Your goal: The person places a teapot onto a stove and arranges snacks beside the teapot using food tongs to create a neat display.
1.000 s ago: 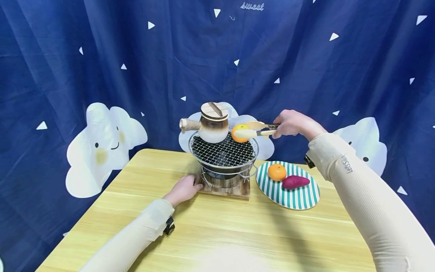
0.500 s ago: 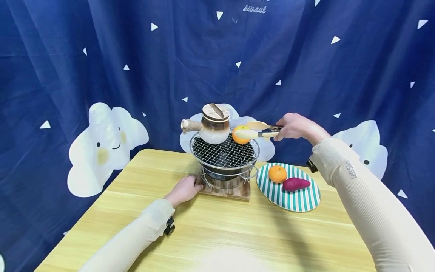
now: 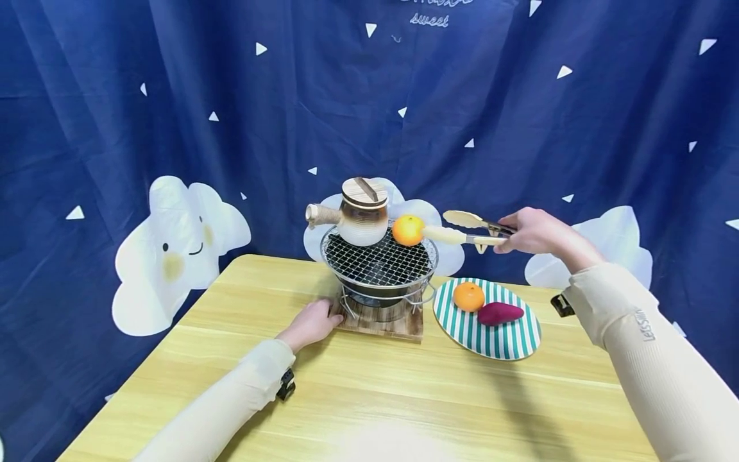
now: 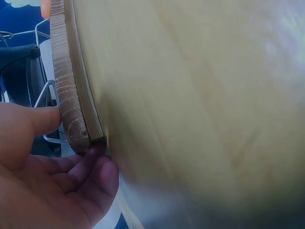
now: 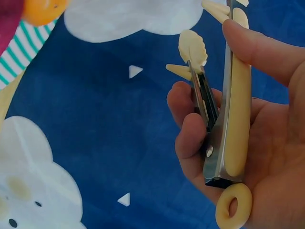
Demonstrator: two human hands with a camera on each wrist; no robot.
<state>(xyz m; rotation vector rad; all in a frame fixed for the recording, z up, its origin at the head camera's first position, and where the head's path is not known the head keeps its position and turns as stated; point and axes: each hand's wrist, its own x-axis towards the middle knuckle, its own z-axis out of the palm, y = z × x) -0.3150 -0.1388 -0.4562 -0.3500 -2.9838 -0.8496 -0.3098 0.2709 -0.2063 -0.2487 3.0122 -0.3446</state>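
Observation:
In the head view my right hand grips a pair of tongs with cream tips, and the tips stand apart with nothing between them. Just left of the lower tip, an orange sits on the mesh of a round tabletop grill. The left hand pinches the left corner of the wooden board under the grill. In the left wrist view the thumb lies on the board's top and fingers curl beneath its edge. The right wrist view shows thumb and fingers around the tongs' handles.
A brown and white teapot with a wooden lid stands on the grill, its rope-wrapped handle pointing left. Right of the grill, a green-striped oval plate holds another orange and a purple sweet potato. A blue curtain hangs behind the table.
The tongs' tips, around the orange before, have spread and moved right with my right hand, leaving the orange on the grill. My left hand stays at the board.

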